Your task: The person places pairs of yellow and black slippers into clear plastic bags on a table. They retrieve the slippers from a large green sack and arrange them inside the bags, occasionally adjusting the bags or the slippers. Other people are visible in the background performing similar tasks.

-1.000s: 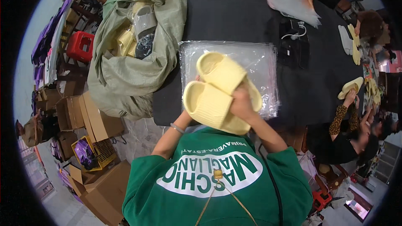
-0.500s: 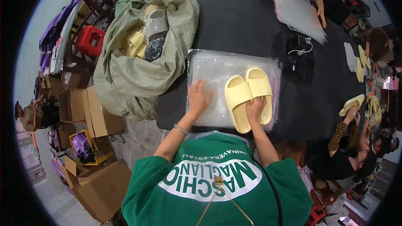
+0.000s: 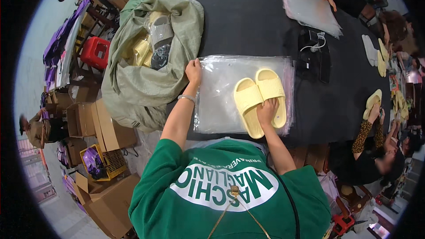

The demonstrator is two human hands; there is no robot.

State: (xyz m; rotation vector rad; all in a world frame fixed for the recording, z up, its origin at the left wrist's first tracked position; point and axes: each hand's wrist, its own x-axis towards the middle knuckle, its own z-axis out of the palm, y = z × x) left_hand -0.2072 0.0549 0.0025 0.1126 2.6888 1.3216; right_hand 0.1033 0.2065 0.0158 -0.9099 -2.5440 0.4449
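Note:
A pair of pale yellow slides (image 3: 271, 87) lies side by side, toes away from me, over the right part of a stack of clear plastic bags (image 3: 214, 102). My right hand (image 3: 268, 111) is closed around the two slides at their inner edges, fingers partly hidden under the straps. At the stack's far left corner my left hand (image 3: 194, 71) has its fingers closed on the edge of a plastic bag. How many bag layers it pinches cannot be made out.
Left of the stack, an olive woven sack (image 3: 183, 22) holds bagged slippers. A black device with a white cable (image 3: 315, 57) sits to the right on the black table (image 3: 239, 13). Across it, a person handles more clear bags (image 3: 310, 11). A person at right holds a yellow slide (image 3: 372, 102).
My left hand has moved left and away from me, from above the bags to their far left corner, and closed there. My right hand still holds the slides, nearly unmoved.

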